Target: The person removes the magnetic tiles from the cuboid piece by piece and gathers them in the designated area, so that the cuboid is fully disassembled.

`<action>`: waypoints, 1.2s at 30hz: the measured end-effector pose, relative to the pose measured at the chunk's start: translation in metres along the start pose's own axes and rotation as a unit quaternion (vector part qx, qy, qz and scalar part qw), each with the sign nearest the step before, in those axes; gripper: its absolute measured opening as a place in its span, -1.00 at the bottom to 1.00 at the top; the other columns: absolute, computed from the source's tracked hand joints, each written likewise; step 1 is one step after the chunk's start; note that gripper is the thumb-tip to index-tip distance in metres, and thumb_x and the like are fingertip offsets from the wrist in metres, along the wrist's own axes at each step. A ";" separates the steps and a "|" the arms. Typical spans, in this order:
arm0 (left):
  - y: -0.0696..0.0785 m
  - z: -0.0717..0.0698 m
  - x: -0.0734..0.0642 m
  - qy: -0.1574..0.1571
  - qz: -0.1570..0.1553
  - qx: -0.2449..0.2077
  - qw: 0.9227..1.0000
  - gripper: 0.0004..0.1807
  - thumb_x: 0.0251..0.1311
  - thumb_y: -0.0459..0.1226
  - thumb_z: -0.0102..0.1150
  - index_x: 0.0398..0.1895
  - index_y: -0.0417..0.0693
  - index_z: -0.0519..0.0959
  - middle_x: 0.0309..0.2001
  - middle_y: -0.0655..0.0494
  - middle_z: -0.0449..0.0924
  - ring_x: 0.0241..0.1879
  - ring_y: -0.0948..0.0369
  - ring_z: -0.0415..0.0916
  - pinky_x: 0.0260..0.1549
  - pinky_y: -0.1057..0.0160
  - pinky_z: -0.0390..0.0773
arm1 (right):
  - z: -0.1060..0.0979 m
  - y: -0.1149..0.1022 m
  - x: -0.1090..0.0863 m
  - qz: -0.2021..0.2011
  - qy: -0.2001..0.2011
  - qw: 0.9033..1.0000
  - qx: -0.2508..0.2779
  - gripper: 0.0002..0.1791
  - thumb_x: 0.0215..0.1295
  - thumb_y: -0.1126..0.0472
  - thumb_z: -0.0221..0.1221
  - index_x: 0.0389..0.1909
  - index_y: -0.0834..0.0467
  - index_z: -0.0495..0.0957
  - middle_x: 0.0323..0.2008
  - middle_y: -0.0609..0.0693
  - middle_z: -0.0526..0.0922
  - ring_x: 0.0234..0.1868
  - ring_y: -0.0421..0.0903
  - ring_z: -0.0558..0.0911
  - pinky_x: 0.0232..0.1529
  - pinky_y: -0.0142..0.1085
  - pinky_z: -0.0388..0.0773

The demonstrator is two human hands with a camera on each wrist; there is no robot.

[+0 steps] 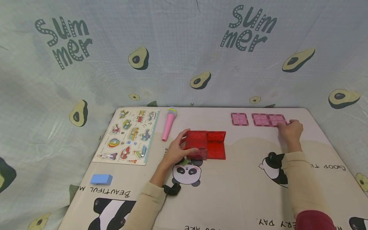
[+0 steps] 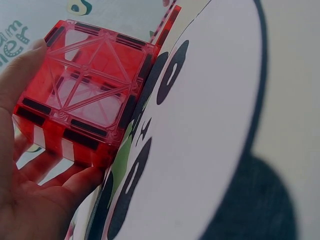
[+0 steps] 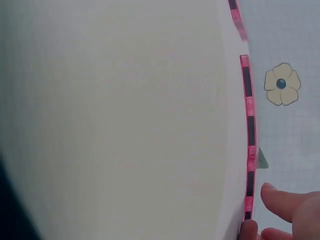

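My left hand (image 1: pixel 176 152) grips a box of see-through red magnetic tiles (image 1: pixel 196 140), thumb across its near side and fingers along its left. More red tiles (image 1: pixel 217 146) adjoin the box on the right. In the left wrist view, the box (image 2: pixel 85 80) shows cross-braced faces and dark magnets along its edges. At the back right, my right hand (image 1: pixel 291 130) is at the right end of a joined pair of pink magnetic tiles (image 1: pixel 268 120) lying flat. In the right wrist view, a fingertip (image 3: pixel 248 230) meets the pink edge (image 3: pixel 251 130), while the thumb stands apart from it.
A separate pink tile (image 1: pixel 239 119) lies left of the pair. A pink toy microphone (image 1: pixel 169 124) and a vehicle picture board (image 1: pixel 126 137) are at the back left. A blue block (image 1: pixel 101 179) sits nearer the front left. Behind the table hangs a patterned cloth (image 1: pixel 172 41).
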State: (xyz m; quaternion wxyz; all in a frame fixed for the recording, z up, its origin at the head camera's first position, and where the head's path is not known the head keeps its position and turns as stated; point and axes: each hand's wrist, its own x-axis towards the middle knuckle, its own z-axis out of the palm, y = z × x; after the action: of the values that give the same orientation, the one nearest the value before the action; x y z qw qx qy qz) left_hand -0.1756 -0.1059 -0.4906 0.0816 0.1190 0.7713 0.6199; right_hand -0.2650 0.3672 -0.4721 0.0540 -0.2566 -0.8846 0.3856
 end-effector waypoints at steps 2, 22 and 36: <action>0.000 0.000 0.000 0.001 0.000 0.002 1.000 -0.03 0.10 -0.16 0.47 0.55 0.11 0.15 0.43 0.06 0.29 0.41 -0.03 0.34 0.25 0.02 0.55 | -0.002 -0.003 -0.002 0.002 -0.004 1.000 -0.001 -0.24 0.47 0.06 -0.01 0.43 0.54 0.07 0.36 0.55 0.18 0.41 0.41 0.21 0.46 0.18 0.24; 0.000 0.001 0.000 0.003 -0.004 0.003 1.000 -0.02 0.09 -0.14 0.48 0.55 0.13 0.15 0.42 0.07 0.30 0.41 -0.03 0.34 0.25 0.02 0.55 | -0.012 -0.034 -0.026 -0.021 -0.009 0.999 0.030 -0.17 0.47 -0.08 0.01 0.51 0.39 0.04 0.42 0.44 0.24 0.39 0.34 0.31 0.41 0.15 0.36; 0.001 0.001 -0.001 0.002 -0.009 0.002 1.000 -0.04 0.10 -0.13 0.47 0.55 0.21 0.16 0.44 0.07 0.28 0.43 -0.03 0.32 0.26 0.02 0.54 | -0.001 -0.059 -0.062 -0.064 -0.022 0.996 0.055 -0.19 0.46 -0.10 0.03 0.53 0.30 0.08 0.44 0.37 0.25 0.41 0.31 0.29 0.41 0.16 0.36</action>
State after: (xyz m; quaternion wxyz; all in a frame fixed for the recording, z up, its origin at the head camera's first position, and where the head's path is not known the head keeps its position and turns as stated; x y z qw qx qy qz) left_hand -0.1741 -0.1051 -0.4898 0.0852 0.1114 0.7740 0.6175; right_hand -0.2360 0.3033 -0.4228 0.0735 -0.1874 -0.8776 0.4350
